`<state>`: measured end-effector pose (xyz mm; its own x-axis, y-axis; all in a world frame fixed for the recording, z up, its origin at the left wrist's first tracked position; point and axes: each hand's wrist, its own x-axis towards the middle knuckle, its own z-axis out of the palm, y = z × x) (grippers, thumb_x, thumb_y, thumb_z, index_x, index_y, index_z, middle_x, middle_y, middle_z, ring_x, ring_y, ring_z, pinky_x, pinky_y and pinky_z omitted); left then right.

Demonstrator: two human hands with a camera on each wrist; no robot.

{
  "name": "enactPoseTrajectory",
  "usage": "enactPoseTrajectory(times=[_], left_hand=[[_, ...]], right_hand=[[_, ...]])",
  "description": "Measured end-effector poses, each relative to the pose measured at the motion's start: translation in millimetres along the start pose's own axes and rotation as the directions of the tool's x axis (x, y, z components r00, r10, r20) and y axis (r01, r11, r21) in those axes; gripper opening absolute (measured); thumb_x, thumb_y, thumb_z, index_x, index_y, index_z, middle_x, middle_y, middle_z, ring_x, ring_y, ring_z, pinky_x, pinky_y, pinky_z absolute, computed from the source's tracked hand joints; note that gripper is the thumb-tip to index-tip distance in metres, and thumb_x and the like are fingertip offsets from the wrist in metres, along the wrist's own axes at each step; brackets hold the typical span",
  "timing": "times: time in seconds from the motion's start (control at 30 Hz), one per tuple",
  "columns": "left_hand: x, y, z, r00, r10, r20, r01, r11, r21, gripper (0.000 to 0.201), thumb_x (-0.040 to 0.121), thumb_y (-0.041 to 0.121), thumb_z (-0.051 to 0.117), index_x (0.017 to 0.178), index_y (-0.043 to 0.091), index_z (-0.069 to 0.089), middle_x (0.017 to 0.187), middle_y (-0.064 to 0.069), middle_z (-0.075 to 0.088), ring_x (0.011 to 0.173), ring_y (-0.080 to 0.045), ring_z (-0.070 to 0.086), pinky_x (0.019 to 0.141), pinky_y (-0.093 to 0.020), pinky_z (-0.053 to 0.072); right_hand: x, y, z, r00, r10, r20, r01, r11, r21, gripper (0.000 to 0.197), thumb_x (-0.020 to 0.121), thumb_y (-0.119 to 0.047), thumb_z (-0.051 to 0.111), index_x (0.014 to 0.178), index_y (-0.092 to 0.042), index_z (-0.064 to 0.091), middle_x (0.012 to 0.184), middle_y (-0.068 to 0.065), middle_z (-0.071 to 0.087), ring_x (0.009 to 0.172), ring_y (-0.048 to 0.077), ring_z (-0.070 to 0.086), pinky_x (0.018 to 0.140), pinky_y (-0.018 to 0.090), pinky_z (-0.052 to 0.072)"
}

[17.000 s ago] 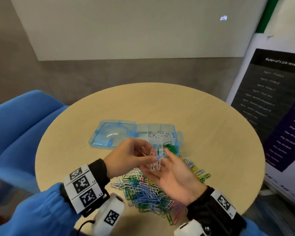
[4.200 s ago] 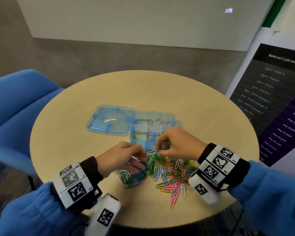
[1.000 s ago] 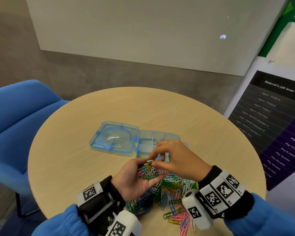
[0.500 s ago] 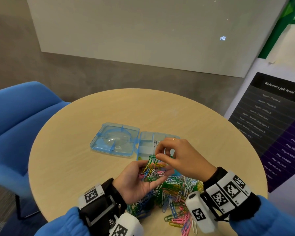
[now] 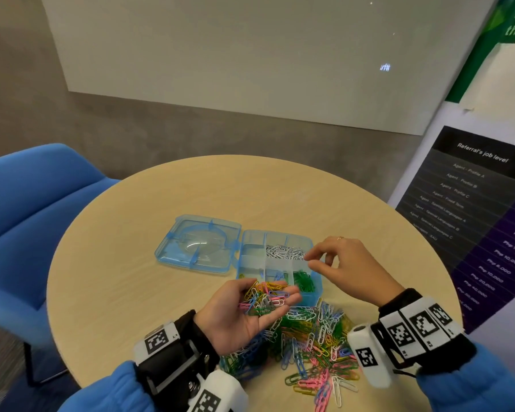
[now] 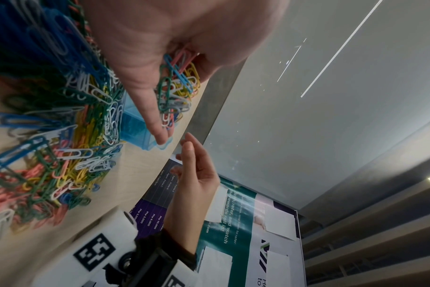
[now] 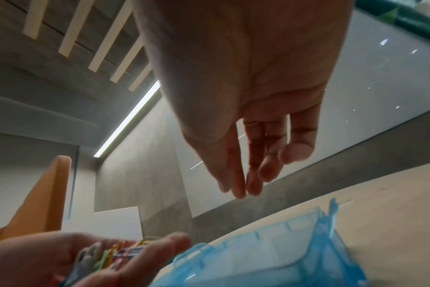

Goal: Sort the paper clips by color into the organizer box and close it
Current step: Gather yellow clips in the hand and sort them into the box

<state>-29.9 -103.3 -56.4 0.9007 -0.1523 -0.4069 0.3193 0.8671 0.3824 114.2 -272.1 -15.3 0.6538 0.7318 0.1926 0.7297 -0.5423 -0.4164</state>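
The clear blue organizer box [image 5: 277, 237] lies open on the round table, its lid [image 5: 197, 245] flat to the left. White clips [image 5: 283, 251] fill a far compartment and green clips [image 5: 304, 282] a near right one. My left hand [image 5: 265, 295] is palm up in front of the box and carries a handful of mixed clips [image 5: 262, 303] on its fingers. My right hand [image 5: 309, 261] hovers over the box's right side with thumb and fingers apart and nothing between them, as the right wrist view [image 7: 265, 174] also shows. A large mixed pile [image 5: 309, 337] lies on the table under both wrists.
The table's near edge [image 5: 149, 391] runs close under my forearms. A blue chair [image 5: 27, 209] stands at the left, and a dark poster board [image 5: 473, 221] at the right. Bare tabletop [image 5: 265, 188] lies beyond the box.
My right hand has left the handful in my left palm, moved right over the box's white-clip side, and its fingers have spread. The left hand stays palm up with the clips.
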Motion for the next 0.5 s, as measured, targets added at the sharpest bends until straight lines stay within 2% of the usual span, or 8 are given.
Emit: enactPoseTrajectory(times=[0.07, 0.13, 0.27, 0.3, 0.4, 0.5], left_hand=[[0.2, -0.3, -0.6, 1.000, 0.001, 0.003, -0.001, 1.000, 0.008, 0.049, 0.101, 0.023, 0.029, 0.129, -0.011, 0.050, 0.123, -0.031, 0.060, 0.114, -0.038, 0.059, 0.085, -0.045, 0.051], [-0.2, -0.5, -0.3, 1.000, 0.002, 0.006, -0.002, 1.000, -0.002, 0.049, 0.101, 0.023, 0.030, 0.128, -0.012, 0.051, 0.124, -0.032, 0.059, 0.118, -0.039, 0.057, 0.085, -0.048, 0.051], [-0.9, -1.2, 0.3, 1.000, 0.017, -0.002, -0.017, 0.999, -0.031, 0.044, 0.102, 0.022, 0.034, 0.120, -0.014, 0.052, 0.127, -0.034, 0.055, 0.121, -0.037, 0.055, 0.083, -0.052, 0.051], [-0.7, -1.5, 0.2, 1.000, 0.026, 0.006, -0.025, 0.999, -0.037, 0.043, 0.102, 0.021, 0.034, 0.119, -0.014, 0.052, 0.126, -0.034, 0.056, 0.118, -0.037, 0.058, 0.082, -0.052, 0.051], [-1.9, -2.4, 1.5, 0.999, 0.041, 0.024, -0.039, 0.998, -0.056, 0.042, 0.101, 0.019, 0.034, 0.111, -0.015, 0.056, 0.120, -0.035, 0.059, 0.094, -0.038, 0.068, 0.073, -0.044, 0.057], [-3.3, -3.8, 3.4, 0.999, 0.043, 0.020, -0.041, 0.995, -0.086, 0.038, 0.100, 0.019, 0.035, 0.096, -0.011, 0.059, 0.095, -0.030, 0.067, 0.074, -0.035, 0.069, 0.061, -0.034, 0.058]], right_hand=[[-3.3, -4.4, 2.5, 0.999, -0.040, 0.014, 0.039, 0.999, 0.033, 0.008, 0.089, -0.028, 0.066, 0.092, -0.031, 0.073, 0.087, -0.008, 0.066, 0.074, 0.009, 0.057, 0.071, 0.021, 0.044], [-6.7, -13.4, 3.4, 0.993, -0.119, 0.001, 0.119, 0.989, 0.090, 0.007, 0.088, -0.027, 0.068, 0.091, -0.028, 0.075, 0.085, -0.010, 0.065, 0.074, 0.010, 0.056, 0.064, 0.012, 0.037], [-15.4, -37.7, 9.2, 0.954, -0.300, 0.014, 0.292, 0.935, 0.200, 0.003, 0.082, -0.029, 0.076, 0.083, -0.026, 0.076, 0.086, -0.010, 0.063, 0.075, 0.010, 0.056, 0.063, 0.010, 0.036], [-17.3, -42.1, 11.7, 0.941, -0.339, 0.018, 0.326, 0.918, 0.227, 0.003, 0.081, -0.027, 0.077, 0.082, -0.025, 0.076, 0.087, -0.009, 0.063, 0.075, 0.008, 0.056, 0.064, 0.009, 0.036], [-21.0, -48.7, 20.6, 0.910, -0.403, 0.095, 0.371, 0.896, 0.246, 0.002, 0.080, -0.026, 0.077, 0.081, -0.027, 0.075, 0.092, -0.011, 0.060, 0.083, 0.004, 0.057, 0.067, 0.008, 0.040], [-19.7, -48.3, 28.7, 0.920, -0.369, 0.128, 0.364, 0.929, 0.062, 0.005, 0.080, -0.037, 0.074, 0.083, -0.033, 0.075, 0.095, -0.017, 0.056, 0.086, 0.000, 0.053, 0.067, 0.021, 0.047]])
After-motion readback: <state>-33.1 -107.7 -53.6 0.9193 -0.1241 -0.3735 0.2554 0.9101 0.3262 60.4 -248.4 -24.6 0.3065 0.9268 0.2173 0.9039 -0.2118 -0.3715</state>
